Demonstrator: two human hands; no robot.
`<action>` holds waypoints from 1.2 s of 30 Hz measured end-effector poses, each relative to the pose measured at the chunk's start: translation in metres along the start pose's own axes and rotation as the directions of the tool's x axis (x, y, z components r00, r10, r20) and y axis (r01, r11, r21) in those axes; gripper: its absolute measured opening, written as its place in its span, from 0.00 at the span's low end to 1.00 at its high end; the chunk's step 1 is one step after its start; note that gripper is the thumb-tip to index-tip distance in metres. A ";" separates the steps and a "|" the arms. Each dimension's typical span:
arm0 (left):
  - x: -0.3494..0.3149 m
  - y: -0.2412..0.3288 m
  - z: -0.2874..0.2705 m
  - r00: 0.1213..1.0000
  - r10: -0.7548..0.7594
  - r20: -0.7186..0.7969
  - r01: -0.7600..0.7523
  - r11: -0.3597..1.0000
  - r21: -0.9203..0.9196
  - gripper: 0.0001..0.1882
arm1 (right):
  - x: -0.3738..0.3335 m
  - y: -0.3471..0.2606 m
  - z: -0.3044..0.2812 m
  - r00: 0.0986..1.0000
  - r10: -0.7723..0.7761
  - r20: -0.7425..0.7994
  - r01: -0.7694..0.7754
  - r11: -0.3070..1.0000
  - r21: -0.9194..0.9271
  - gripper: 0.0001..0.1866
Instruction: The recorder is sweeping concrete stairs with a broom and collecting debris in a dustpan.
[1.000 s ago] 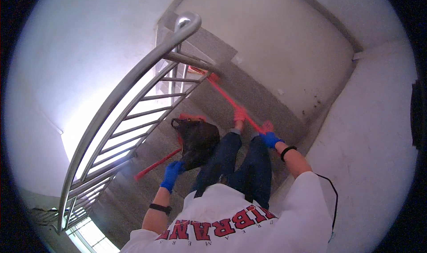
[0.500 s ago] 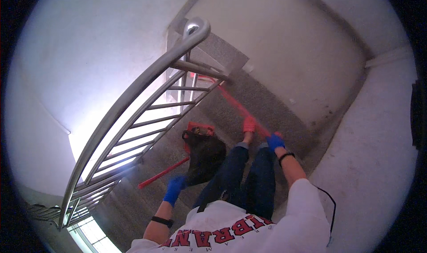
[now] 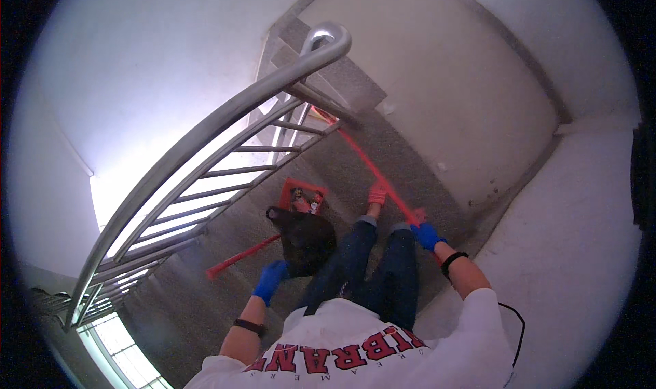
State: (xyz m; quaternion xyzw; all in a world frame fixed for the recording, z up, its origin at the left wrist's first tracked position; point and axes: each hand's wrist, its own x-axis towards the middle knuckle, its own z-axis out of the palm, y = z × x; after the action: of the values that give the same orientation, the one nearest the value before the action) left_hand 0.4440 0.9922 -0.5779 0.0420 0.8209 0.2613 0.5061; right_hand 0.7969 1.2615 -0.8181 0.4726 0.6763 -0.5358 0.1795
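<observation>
Left hand (image 3: 272, 279) grips black bag (image 3: 309, 244); right (image 3: 428, 236), pole (image 3: 369, 164).

Limp black bag (image 3: 309, 244), long red pole (image 3: 370, 163) slanting

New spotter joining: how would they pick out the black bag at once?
Right of the metal railing, find the blue-gloved left hand. The black bag is at its fingertips, partly hiding the red dustpan. Unlike that dustpan, it is dark and limp-looking.

Indoor stairwell: grey steps (image 3: 335, 163), tubular metal railing (image 3: 212, 121) along one side, pale walls (image 3: 164, 54), paned window (image 3: 126, 348).
</observation>
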 end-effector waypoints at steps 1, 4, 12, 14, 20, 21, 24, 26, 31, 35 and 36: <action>-0.003 0.000 -0.001 1.000 0.030 -0.006 -0.031 0.999 -0.035 0.13 | -0.012 -0.016 -0.008 0.998 0.046 0.048 -0.047 0.999 0.012 0.22; 0.010 -0.010 -0.004 1.000 0.011 0.014 -0.011 1.000 -0.025 0.13 | -0.022 -0.021 -0.010 0.998 0.065 0.010 -0.065 0.996 -0.059 0.21; 0.024 -0.014 -0.023 0.997 0.070 0.025 -0.066 0.989 -0.135 0.12 | -0.081 -0.049 -0.013 0.987 -0.062 -0.146 0.042 0.990 -0.137 0.16; 0.016 -0.006 -0.024 1.000 0.019 0.000 -0.019 0.996 -0.089 0.12 | -0.105 -0.059 -0.027 0.993 0.086 -0.082 -0.097 0.986 -0.137 0.15; 0.018 -0.018 -0.041 1.000 0.013 -0.006 -0.014 0.978 -0.206 0.11 | -0.102 -0.041 0.007 0.994 -0.019 -0.110 -0.004 0.980 -0.199 0.16; 0.015 -0.003 -0.038 0.999 0.041 -0.021 -0.044 0.988 -0.147 0.11 | -0.106 -0.047 0.007 0.994 -0.012 -0.112 -0.010 0.981 -0.192 0.16; 0.014 0.005 -0.054 0.994 0.090 -0.055 -0.090 0.996 -0.003 0.12 | -0.122 -0.099 -0.006 0.995 0.035 -0.094 -0.045 0.994 -0.099 0.17; 0.028 -0.008 -0.065 0.995 0.092 -0.051 -0.088 0.993 0.075 0.12 | -0.121 -0.128 -0.020 0.973 -0.229 -0.040 0.231 0.927 0.296 0.15; 0.011 0.020 -0.054 0.993 0.117 -0.031 -0.119 0.989 -0.087 0.11 | -0.114 -0.089 -0.021 0.797 0.034 0.603 -0.519 0.550 0.654 0.10; 0.023 -0.016 -0.054 0.991 0.102 -0.084 -0.112 0.984 -0.136 0.11 | -0.146 -0.138 -0.040 0.880 -0.041 0.473 -0.347 0.623 0.701 0.12; 0.032 -0.032 -0.059 0.995 0.081 -0.054 -0.085 0.993 -0.080 0.10 | -0.156 -0.157 -0.051 0.879 -0.040 0.475 -0.347 0.629 0.695 0.12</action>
State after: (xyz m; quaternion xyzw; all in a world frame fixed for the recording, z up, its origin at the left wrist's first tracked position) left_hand 0.3848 0.9526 -0.5983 0.0487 0.8194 0.3168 0.4752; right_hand 0.7558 1.2404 -0.5959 0.4244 0.2816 -0.8456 0.1601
